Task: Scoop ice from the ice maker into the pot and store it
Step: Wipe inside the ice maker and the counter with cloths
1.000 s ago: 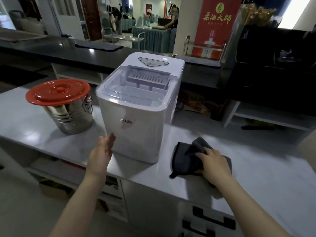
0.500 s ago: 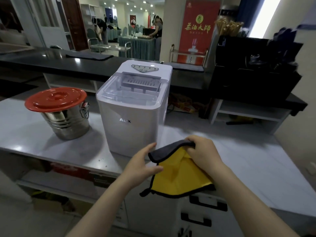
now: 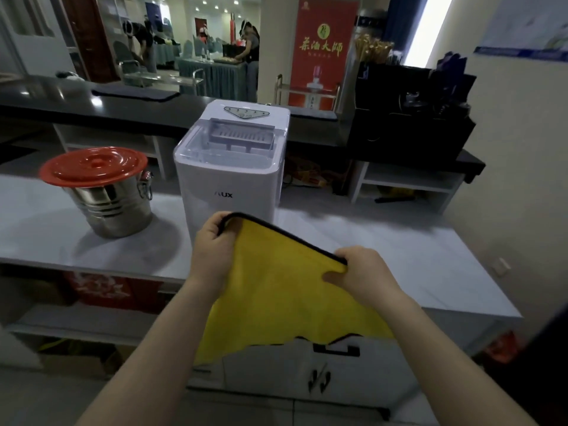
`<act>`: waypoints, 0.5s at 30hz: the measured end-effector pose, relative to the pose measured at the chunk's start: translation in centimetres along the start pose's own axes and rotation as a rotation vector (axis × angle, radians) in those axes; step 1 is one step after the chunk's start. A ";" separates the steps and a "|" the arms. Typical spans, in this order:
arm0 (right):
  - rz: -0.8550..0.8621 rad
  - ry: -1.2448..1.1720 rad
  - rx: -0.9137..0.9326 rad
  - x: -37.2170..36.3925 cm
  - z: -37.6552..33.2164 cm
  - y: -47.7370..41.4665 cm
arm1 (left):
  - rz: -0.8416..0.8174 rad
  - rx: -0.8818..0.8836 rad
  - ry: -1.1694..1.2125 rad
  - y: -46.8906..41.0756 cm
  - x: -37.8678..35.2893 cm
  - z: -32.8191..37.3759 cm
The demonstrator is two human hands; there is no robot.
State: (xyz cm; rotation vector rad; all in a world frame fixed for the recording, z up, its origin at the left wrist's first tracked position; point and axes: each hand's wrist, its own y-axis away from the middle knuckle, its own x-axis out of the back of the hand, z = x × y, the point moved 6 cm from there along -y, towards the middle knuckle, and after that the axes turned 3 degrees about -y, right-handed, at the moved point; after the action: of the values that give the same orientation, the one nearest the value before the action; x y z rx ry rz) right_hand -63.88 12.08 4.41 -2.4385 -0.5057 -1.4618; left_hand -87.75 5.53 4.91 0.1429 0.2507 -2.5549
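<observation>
A white ice maker (image 3: pixel 229 182) with a clear shut lid stands mid-counter. Left of it sits a steel pot (image 3: pixel 112 204) covered by a red lid (image 3: pixel 93 166). A yellow cloth (image 3: pixel 276 296) with a dark border hangs spread in front of the ice maker, above the counter's front edge. My left hand (image 3: pixel 212 241) pinches its upper left corner and my right hand (image 3: pixel 361 273) pinches its upper right corner. The cloth hides the lower front of the ice maker. No scoop is in view.
The pale counter (image 3: pixel 384 256) runs left to right, with shelves and drawers beneath. Behind it is a dark raised bar top (image 3: pixel 123 106) and a black machine (image 3: pixel 408 118) at the right. People stand at tables far in the background.
The cloth went from lying on the counter under my right hand to being lifted and spread open between both hands. My left hand left the ice maker's front and took a corner.
</observation>
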 end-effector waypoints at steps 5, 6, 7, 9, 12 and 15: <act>0.033 0.008 -0.147 0.6 2.6 2.9 | 0.080 0.096 0.122 0.5 4.1 -0.2; 0.055 -0.009 -0.169 1.0 2.9 3.4 | 0.080 0.088 0.111 0.6 4.6 0.0; 0.083 -0.020 -0.185 1.4 3.2 3.7 | 0.090 0.083 0.100 0.7 5.1 0.2; 0.133 -0.038 -0.209 2.2 3.9 4.1 | 0.128 0.092 0.088 0.8 6.1 0.4; 0.177 -0.158 -0.227 3.1 4.6 4.2 | 0.134 0.128 0.051 1.1 7.0 0.5; 0.204 -0.463 -0.262 3.6 5.1 4.0 | 0.131 0.170 0.048 1.3 7.6 0.1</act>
State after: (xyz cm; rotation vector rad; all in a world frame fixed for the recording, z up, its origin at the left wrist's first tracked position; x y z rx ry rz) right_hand -56.58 10.98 5.13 -2.9463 -0.1433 -0.9296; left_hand -93.38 0.48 3.64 0.2755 0.0399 -2.4421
